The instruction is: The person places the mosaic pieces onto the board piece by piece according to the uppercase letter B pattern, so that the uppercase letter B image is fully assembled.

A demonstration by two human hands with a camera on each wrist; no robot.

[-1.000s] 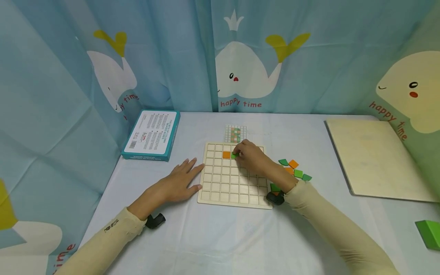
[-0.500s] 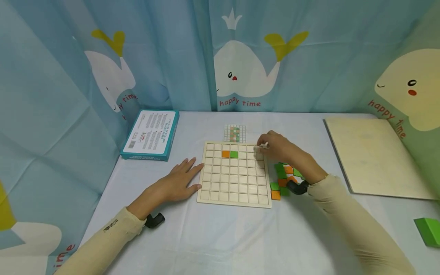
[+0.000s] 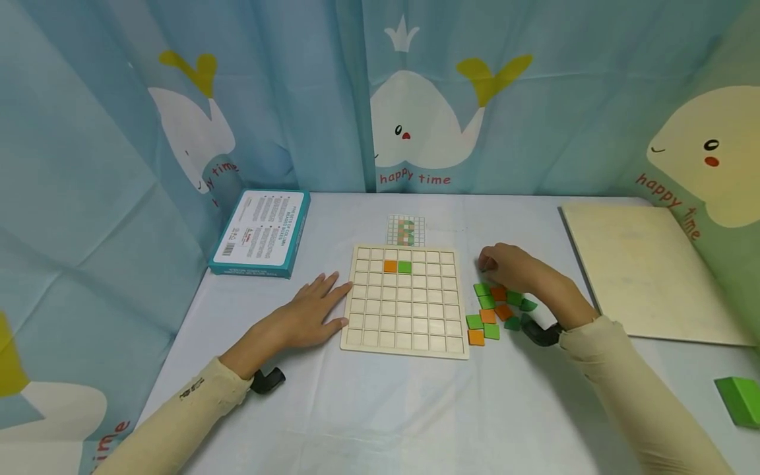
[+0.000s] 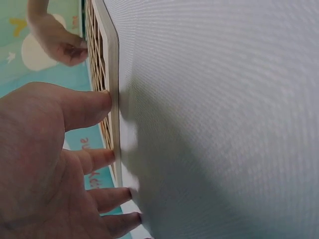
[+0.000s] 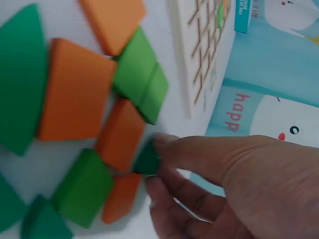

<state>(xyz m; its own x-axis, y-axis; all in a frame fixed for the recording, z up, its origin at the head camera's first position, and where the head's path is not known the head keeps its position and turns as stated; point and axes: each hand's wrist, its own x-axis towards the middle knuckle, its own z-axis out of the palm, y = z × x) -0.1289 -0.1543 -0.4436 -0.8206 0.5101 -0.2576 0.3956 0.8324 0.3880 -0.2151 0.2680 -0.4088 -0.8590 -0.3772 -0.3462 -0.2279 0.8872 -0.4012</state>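
Note:
A pale wooden grid board (image 3: 388, 323) lies mid-table, with an orange square tile (image 3: 390, 266) and a light green square tile (image 3: 404, 267) side by side near its far edge. My left hand (image 3: 305, 320) rests at the board's left side, fingers spread; in the left wrist view the thumb and index fingertip touch its rim. Right of the board, my right hand (image 3: 510, 267) is at the far end of a loose tile pile. The right wrist view has its thumb and fingers pinching a small dark green tile (image 5: 147, 158), which the hand hides in the head view.
Several orange tiles (image 3: 504, 312) and green tiles (image 3: 491, 331) lie loose right of the board. A patterned card (image 3: 406, 231) is behind it. A teal box (image 3: 259, 231) stands back left, a wooden panel (image 3: 653, 274) right, a green block (image 3: 738, 401) at the right edge.
The right hand has let go of the light green tile beside the orange one on the board and moved right to the loose tiles. The left hand stays at the board's edge.

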